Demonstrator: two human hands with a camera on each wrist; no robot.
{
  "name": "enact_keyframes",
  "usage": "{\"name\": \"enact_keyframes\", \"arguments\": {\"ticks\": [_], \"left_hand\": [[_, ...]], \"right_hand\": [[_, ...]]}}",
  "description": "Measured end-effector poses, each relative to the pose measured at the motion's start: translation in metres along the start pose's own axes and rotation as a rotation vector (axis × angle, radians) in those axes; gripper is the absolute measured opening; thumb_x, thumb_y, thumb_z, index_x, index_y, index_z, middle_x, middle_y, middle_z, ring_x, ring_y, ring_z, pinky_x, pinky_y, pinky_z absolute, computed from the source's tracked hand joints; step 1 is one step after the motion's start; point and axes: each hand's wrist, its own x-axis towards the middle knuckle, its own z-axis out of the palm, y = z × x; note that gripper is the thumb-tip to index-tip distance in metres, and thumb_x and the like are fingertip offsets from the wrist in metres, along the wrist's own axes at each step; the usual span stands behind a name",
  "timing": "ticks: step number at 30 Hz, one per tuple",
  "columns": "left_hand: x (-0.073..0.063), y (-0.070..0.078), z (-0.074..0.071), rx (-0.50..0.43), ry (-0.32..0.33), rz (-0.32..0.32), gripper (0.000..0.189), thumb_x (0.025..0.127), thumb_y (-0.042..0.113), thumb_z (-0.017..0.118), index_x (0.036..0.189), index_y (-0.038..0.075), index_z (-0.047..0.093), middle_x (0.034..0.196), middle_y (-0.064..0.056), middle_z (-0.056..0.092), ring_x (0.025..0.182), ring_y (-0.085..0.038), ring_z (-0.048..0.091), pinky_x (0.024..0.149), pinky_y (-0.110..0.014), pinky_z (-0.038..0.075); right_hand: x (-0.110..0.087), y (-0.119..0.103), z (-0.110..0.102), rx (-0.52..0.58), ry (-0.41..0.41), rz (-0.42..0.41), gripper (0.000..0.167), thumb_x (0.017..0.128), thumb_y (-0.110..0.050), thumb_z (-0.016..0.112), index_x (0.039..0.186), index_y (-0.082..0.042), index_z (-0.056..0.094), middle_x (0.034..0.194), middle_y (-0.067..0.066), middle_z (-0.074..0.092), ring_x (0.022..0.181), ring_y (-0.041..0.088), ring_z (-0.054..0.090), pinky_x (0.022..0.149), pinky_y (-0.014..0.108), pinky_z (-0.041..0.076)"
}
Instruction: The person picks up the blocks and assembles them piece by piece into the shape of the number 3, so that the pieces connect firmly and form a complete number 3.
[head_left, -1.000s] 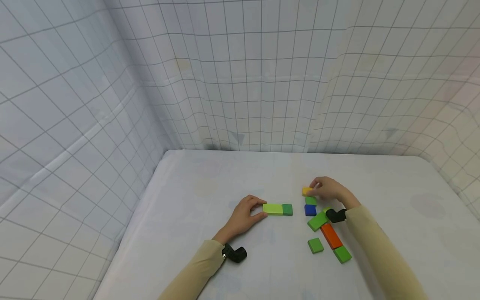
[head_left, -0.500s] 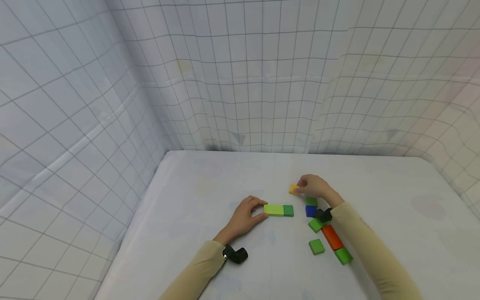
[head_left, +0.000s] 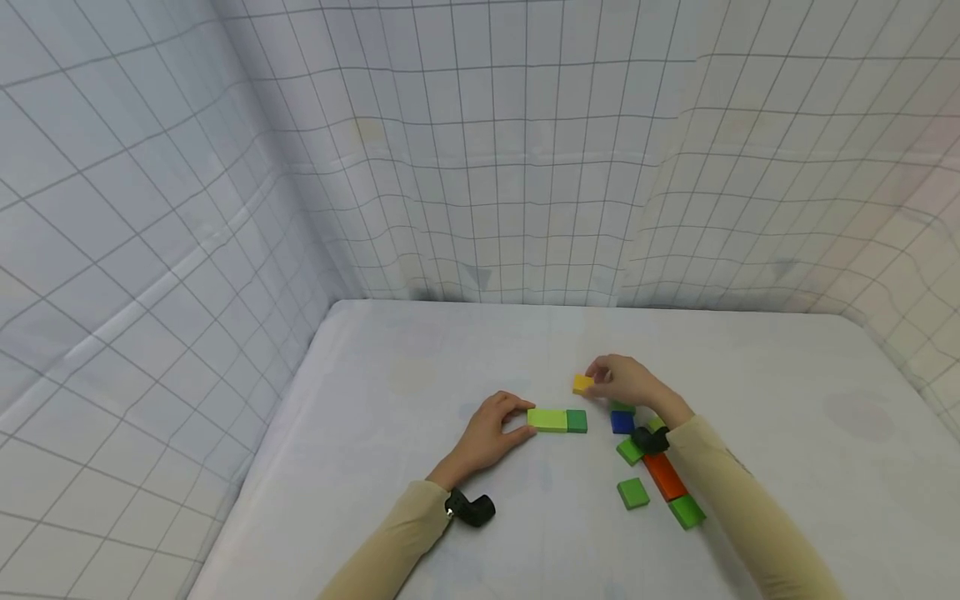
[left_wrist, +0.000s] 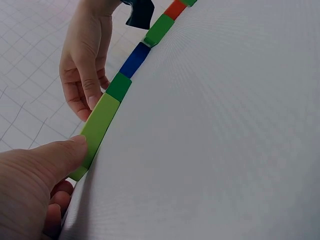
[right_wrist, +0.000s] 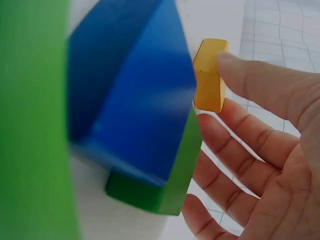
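Note:
My left hand (head_left: 483,429) pinches the left end of a long lime-green block (head_left: 547,420) between thumb and fingers, on the table. A small dark green block (head_left: 577,421) sits flush against that block's right end. Just beyond this pair, my right hand (head_left: 626,381) holds a small yellow block (head_left: 582,384). In the right wrist view the thumb presses one face of the yellow block (right_wrist: 210,75), with fingers behind it. Below the right hand stand a blue block (head_left: 622,422) and a green block (right_wrist: 185,165), which the hand partly covers in the head view.
Right of the blue block, a slanting row holds a green block (head_left: 630,451), an orange-red block (head_left: 664,476) and another green block (head_left: 687,512). A separate green square block (head_left: 633,493) lies left of that row. White gridded cloth (head_left: 480,167) rises behind the white table (head_left: 360,367).
My right hand has carried the yellow block left, away from the far end of the green and blue blocks, then slightly nearer to me. My left hand keeps its grip in place.

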Motion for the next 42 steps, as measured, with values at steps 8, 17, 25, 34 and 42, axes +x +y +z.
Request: {"name": "enact_keyframes", "arguments": {"ticks": [8, 17, 25, 34, 42], "left_hand": [[0.002, 0.002, -0.002, 0.006, -0.002, 0.000, 0.035, 0.087, 0.028, 0.072, 0.118, 0.015, 0.065, 0.107, 0.003, 0.056, 0.090, -0.009, 0.051, 0.078, -0.026, 0.043], [0.002, 0.001, -0.002, 0.006, -0.001, 0.002, 0.034, 0.087, 0.027, 0.071, 0.118, 0.015, 0.065, 0.107, 0.003, 0.056, 0.091, -0.009, 0.051, 0.079, -0.026, 0.044], [0.002, 0.001, -0.002, 0.004, -0.004, -0.003, 0.034, 0.087, 0.028, 0.071, 0.119, 0.015, 0.064, 0.108, 0.004, 0.056, 0.092, -0.009, 0.051, 0.079, -0.026, 0.044], [0.001, 0.001, -0.002, 0.000, -0.003, -0.007, 0.034, 0.087, 0.028, 0.071, 0.118, 0.016, 0.065, 0.107, 0.004, 0.056, 0.091, -0.009, 0.051, 0.079, -0.027, 0.043], [0.000, 0.001, -0.001, -0.003, -0.005, -0.012, 0.034, 0.087, 0.027, 0.071, 0.118, 0.016, 0.065, 0.106, 0.004, 0.056, 0.091, -0.009, 0.051, 0.080, -0.026, 0.044]], "right_hand": [[-0.007, -0.002, -0.002, 0.046, -0.020, -0.027, 0.023, 0.083, -0.017, 0.074, 0.101, -0.005, 0.066, 0.091, 0.002, 0.060, 0.079, 0.018, 0.053, 0.067, 0.033, 0.046], [-0.011, -0.006, -0.001, 0.032, -0.034, -0.016, 0.024, 0.083, -0.018, 0.075, 0.102, -0.007, 0.067, 0.092, 0.001, 0.061, 0.079, 0.018, 0.054, 0.069, 0.033, 0.047], [-0.015, -0.009, 0.001, 0.035, -0.041, -0.012, 0.023, 0.084, -0.016, 0.073, 0.104, -0.006, 0.067, 0.093, 0.000, 0.061, 0.077, 0.018, 0.052, 0.068, 0.032, 0.047], [-0.019, -0.010, 0.003, 0.026, -0.043, -0.019, 0.024, 0.083, -0.017, 0.074, 0.104, -0.007, 0.068, 0.096, 0.001, 0.060, 0.080, 0.018, 0.052, 0.069, 0.033, 0.046], [-0.020, -0.010, 0.004, -0.003, -0.041, -0.033, 0.023, 0.083, -0.016, 0.074, 0.103, -0.007, 0.068, 0.094, 0.000, 0.060, 0.078, 0.017, 0.051, 0.068, 0.033, 0.046]]}}
